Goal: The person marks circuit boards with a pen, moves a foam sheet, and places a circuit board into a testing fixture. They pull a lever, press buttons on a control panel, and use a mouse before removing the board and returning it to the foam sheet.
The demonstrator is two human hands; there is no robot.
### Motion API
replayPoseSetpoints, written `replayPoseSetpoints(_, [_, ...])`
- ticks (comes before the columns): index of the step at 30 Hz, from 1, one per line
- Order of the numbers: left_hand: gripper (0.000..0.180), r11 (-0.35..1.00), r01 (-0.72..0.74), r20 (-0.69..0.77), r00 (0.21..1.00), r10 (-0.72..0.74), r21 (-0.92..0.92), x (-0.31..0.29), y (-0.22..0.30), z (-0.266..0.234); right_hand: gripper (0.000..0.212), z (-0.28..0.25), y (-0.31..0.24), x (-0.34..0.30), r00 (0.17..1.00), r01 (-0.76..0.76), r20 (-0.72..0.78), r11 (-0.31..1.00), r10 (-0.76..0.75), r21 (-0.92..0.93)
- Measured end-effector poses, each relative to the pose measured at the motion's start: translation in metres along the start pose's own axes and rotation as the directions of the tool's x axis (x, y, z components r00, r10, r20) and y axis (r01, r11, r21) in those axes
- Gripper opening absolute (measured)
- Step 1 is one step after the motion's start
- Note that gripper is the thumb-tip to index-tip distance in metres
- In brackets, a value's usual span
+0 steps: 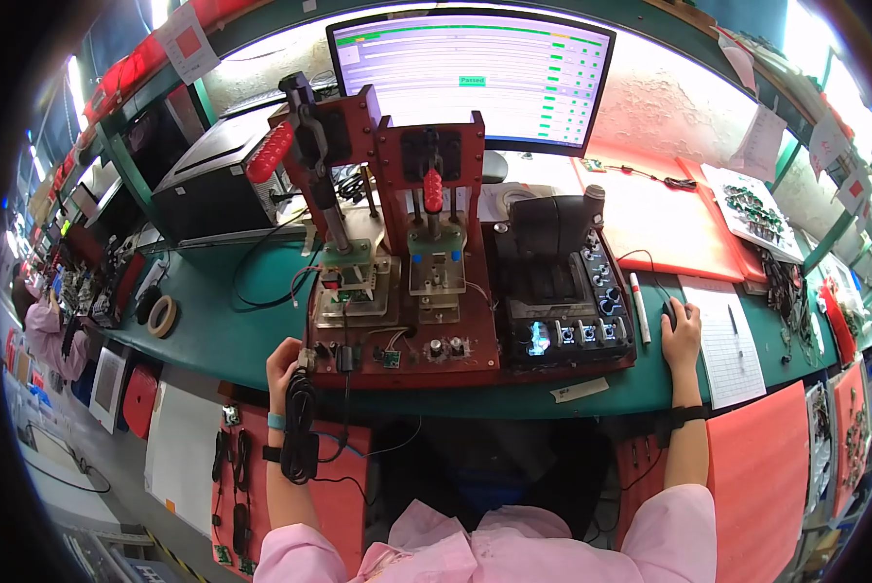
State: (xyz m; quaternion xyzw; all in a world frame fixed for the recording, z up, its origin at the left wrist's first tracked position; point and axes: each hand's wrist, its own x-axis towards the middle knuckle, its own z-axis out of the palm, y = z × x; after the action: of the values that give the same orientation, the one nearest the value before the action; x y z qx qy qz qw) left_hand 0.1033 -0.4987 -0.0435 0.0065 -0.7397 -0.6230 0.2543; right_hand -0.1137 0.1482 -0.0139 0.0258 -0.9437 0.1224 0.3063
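My left hand is closed at the front left corner of a red test fixture, its fingers curled about a cable connector. From there a coiled black cable hangs in front of my wrist. My right hand is wrapped over a dark computer mouse, mostly hidden under the fingers. On the fixture stand two toggle clamps with red handles, the left handle tilted out and the right handle upright. Beneath the left clamp lies a green circuit board.
A monitor stands behind the fixture. To its right are a black control unit with knobs and a lit display, a white marker, and a paper sheet with a pen. A tape roll lies at left; cables rest on a red mat below.
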Motion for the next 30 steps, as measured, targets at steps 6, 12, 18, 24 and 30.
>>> replayPoseSetpoints(6, [0.021, 0.999, -0.029, 0.039, 0.999, 0.029, 0.015, 0.000, 0.005, 0.002, 0.038, -0.004, -0.001, 0.001, 0.999, 0.037, 0.030, 0.997, -0.040, 0.073])
replayPoseSetpoints(12, [0.019, 1.000, -0.016, 0.054, 0.998, 0.015, 0.011, 0.000, 0.013, 0.003, 0.037, -0.003, -0.005, 0.000, 0.998, 0.055, 0.029, 0.994, -0.058, 0.097])
replayPoseSetpoints(18, [0.018, 0.999, -0.027, 0.010, 1.000, 0.027, 0.021, 0.001, 0.018, 0.009, 0.037, -0.004, -0.004, 0.000, 0.999, 0.047, 0.007, 0.993, -0.048, 0.106])
replayPoseSetpoints(24, [0.015, 0.994, -0.056, -0.006, 0.998, 0.057, 0.089, 0.001, 0.017, 0.008, 0.037, -0.005, -0.005, 0.000, 0.998, 0.055, 0.014, 0.993, -0.057, 0.109])
replayPoseSetpoints(30, [0.013, 1.000, -0.004, -0.007, 1.000, 0.004, 0.008, 0.000, 0.021, 0.013, 0.036, -0.004, -0.004, 0.000, 0.998, 0.064, 0.007, 0.992, -0.065, 0.109])
